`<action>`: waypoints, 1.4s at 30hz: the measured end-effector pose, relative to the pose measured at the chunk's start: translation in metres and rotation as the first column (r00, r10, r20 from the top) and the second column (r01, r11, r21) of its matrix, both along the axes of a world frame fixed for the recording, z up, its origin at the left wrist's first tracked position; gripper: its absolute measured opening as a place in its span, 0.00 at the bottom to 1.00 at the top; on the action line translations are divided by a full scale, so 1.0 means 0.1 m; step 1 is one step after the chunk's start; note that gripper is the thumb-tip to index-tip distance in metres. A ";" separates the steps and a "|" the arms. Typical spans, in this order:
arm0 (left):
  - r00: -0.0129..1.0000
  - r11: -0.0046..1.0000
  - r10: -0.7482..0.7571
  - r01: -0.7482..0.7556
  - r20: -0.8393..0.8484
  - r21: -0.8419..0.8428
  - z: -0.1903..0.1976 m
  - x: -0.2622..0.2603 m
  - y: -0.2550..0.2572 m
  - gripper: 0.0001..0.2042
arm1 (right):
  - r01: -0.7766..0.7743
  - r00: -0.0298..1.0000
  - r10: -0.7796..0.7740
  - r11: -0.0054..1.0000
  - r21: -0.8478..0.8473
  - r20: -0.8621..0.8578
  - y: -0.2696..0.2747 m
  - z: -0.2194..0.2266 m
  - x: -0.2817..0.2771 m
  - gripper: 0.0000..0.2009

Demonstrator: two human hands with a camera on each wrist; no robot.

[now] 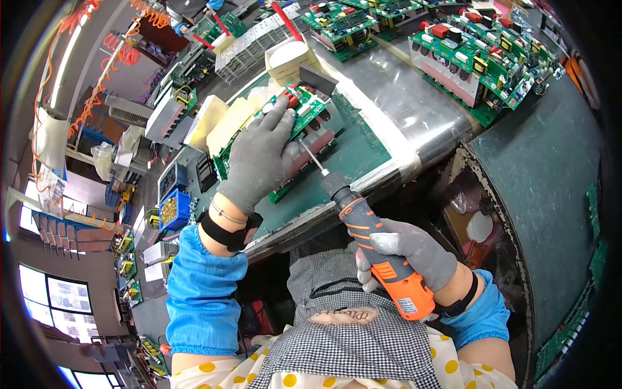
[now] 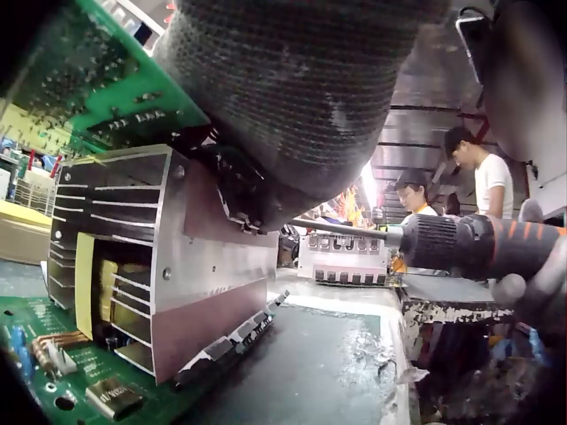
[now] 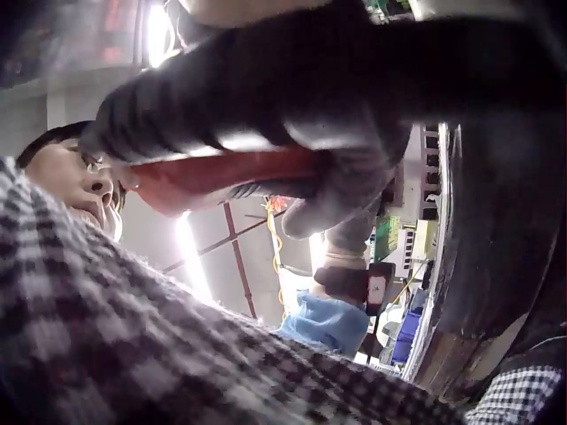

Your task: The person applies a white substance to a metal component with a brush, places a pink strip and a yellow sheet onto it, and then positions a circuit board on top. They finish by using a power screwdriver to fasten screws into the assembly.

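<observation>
A gloved left hand rests on a green circuit board assembly, its fingers extended across the top and thumb by the near side. The left wrist view shows the grey glove over a finned metal heatsink between two green boards. The gloved right hand grips an orange and black power screwdriver. Its long bit points at the assembly's side near the left thumb; whether the tip touches a screw cannot be told. In the right wrist view dark, blurred fingers wrap the orange tool body.
More circuit board assemblies stand at the back right. A white round container is behind the work. At left are a blue bin of small parts and a light-coloured block. The table's worn edge runs before the body.
</observation>
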State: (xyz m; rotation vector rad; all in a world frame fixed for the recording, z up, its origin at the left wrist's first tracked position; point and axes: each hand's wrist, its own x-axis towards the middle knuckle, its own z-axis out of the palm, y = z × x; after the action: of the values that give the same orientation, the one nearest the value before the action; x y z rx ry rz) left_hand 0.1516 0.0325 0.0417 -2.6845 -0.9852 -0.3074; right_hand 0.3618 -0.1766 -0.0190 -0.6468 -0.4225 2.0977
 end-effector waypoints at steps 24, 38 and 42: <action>0.997 0.997 0.077 -0.077 0.006 -0.005 -0.02 0.02 -0.01 0.27 | -0.038 0.999 0.041 0.995 -0.090 0.028 0.07 0.23 -0.02 0.21; 0.999 0.998 0.038 -0.040 0.029 0.044 -0.02 -0.03 0.03 0.26 | -0.112 0.931 0.087 0.993 0.048 0.355 0.20 0.21 -0.04 0.18; 0.996 0.997 0.077 -0.077 0.046 0.001 0.00 -0.02 0.00 0.25 | -0.105 0.906 0.085 0.994 0.025 0.414 0.17 0.21 -0.09 0.19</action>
State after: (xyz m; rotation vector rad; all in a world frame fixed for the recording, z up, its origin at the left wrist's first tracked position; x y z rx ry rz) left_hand 0.1500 0.0329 0.0416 -2.6405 -1.0973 -0.3564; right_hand 0.3530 -0.1598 0.0022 -1.0668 -0.7502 2.0299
